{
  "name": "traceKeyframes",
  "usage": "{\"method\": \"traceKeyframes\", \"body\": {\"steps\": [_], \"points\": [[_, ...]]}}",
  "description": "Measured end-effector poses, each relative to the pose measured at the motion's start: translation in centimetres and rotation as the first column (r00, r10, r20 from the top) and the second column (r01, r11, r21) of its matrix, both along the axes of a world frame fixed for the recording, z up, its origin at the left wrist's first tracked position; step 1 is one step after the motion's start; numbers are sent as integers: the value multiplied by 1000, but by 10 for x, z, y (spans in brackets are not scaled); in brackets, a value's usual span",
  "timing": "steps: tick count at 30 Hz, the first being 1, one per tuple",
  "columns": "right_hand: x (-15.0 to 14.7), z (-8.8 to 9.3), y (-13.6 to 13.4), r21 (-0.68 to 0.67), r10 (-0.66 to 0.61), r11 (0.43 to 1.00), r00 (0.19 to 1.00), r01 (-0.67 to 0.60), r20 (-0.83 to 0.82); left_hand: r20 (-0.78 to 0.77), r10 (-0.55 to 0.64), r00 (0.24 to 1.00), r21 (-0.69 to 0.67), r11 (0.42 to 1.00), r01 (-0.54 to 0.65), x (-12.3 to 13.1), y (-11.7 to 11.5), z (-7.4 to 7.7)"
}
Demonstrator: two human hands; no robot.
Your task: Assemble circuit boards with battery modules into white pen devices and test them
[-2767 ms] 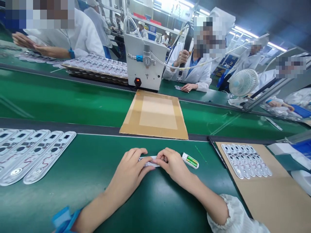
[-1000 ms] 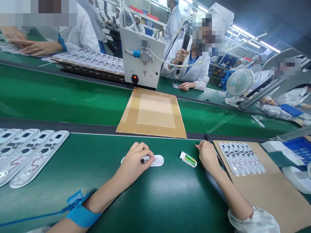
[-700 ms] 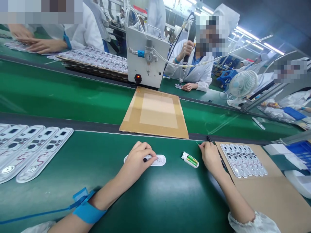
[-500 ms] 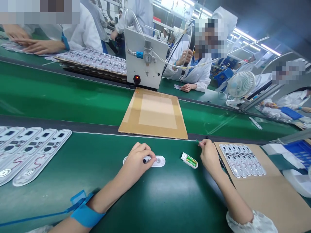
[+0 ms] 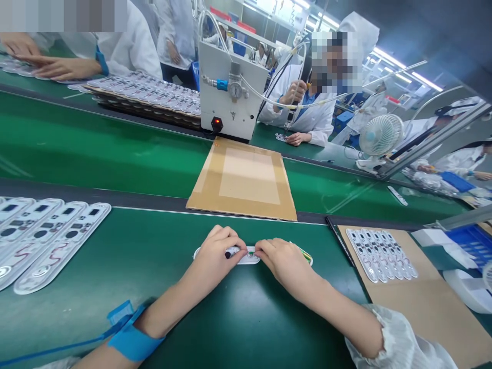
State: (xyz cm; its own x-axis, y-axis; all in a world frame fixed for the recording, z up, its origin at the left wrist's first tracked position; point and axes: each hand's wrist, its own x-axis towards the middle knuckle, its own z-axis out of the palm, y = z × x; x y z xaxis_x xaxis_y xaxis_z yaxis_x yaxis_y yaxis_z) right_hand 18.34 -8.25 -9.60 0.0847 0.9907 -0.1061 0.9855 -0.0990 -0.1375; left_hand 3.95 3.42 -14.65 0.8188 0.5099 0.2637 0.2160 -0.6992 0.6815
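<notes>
**Both hands down on one little white piece at the bench**

The big green bench (image 5: 115,246) fills pretty much the whole view, with a green conveyor belt (image 5: 96,148) running behind it. A flat cardboard sheet (image 5: 244,179) lies across the belt, right in front of a white machine box (image 5: 230,97). On the right is a tan board (image 5: 426,307) with a batch of small white parts (image 5: 380,253) on it. A row of longer white oval parts (image 5: 49,241) sits at the far left.

Front and centre, the left hand (image 5: 213,259) has its fingers curled together, pressing on the left end of a white oval piece (image 5: 246,255) that lies flat on the bench. The right hand (image 5: 286,264) has its fingertips bunched at the piece's right end, touching it. Can't tell if they're pinching anything, it's too small. A green-and-white stick (image 5: 307,254) peeks out just behind the right hand. There's also a blue wrist strap (image 5: 132,338) on the left arm.
</notes>
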Motion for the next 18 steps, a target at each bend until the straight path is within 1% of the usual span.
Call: {"method": "traceKeyframes", "body": {"steps": [3,6,8,10,12,14,18], "points": [[-1,6,2,-21,14,1000,999,-13,37,45,-26,999,74,997,23,-4,0,-3],[-3,11,6,-51,29,998,997,-26,67,67,-69,995,222,974,52,-10,-2,-5],[-4,12,8,-69,33,997,996,-27,85,9,-90,996,340,937,81,-16,-3,-5],[-4,13,10,-83,31,996,995,-23,99,-50,-88,995,464,880,101,-20,-5,-4],[-4,14,11,-93,28,995,994,-18,107,-76,-82,994,560,821,111,-23,-6,-4],[-4,16,11,-102,28,995,994,-17,106,-77,-75,994,608,787,107,-25,-7,-4],[-3,18,11,-118,47,992,995,-36,87,-72,-71,995,619,779,100,-26,-9,-4]]}}
